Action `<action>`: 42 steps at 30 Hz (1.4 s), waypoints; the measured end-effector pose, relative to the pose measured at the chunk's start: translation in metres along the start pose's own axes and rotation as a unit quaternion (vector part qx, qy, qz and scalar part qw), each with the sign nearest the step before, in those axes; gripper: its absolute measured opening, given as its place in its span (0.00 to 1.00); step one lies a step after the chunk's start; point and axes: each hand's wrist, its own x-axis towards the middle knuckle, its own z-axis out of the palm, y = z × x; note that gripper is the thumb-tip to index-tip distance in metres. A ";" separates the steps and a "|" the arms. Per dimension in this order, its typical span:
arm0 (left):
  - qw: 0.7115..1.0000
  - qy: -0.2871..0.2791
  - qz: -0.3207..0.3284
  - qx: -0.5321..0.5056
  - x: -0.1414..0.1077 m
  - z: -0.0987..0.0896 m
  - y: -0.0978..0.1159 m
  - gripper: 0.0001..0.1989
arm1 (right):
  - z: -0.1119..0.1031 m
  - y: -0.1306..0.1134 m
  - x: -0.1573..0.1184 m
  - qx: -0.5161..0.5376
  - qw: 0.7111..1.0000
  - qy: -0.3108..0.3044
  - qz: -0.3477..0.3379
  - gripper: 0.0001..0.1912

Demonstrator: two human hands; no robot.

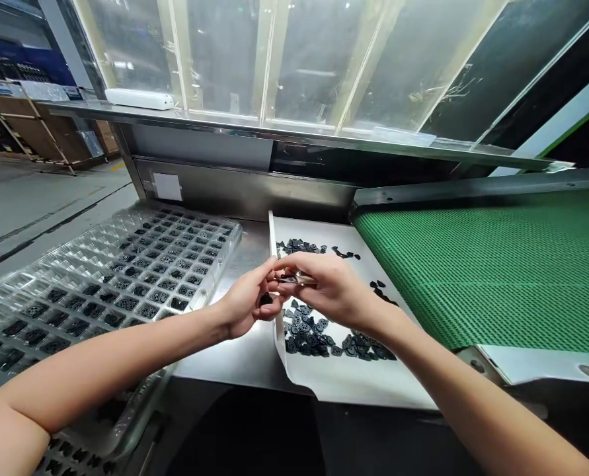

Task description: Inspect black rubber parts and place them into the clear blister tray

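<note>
My left hand (249, 297) is closed, with a small black plastic part (266, 299) against its curled fingers. My right hand (324, 284) is wrapped round a small metal hand tool (301, 279), whose exact kind is partly hidden by the fingers. The tool's tip points left, to the fingertips of my left hand, and the two hands meet over the left edge of a white sheet (353, 380). Below and behind them, loose black parts (309, 340) lie in piles on that sheet, several showing a round, spoked pattern.
Clear plastic trays (83, 254) with many pockets stand at left, many pockets holding black parts. A green mesh conveyor belt (497, 271) runs at right. Across the back, a metal ledge (225, 127) carries clear panels and a white box-like device (139, 99).
</note>
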 end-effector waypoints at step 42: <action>0.996 0.040 0.052 0.069 -0.021 -0.024 0.003 0.14 | 0.021 0.016 -0.030 0.003 0.996 0.092 -0.006 0.15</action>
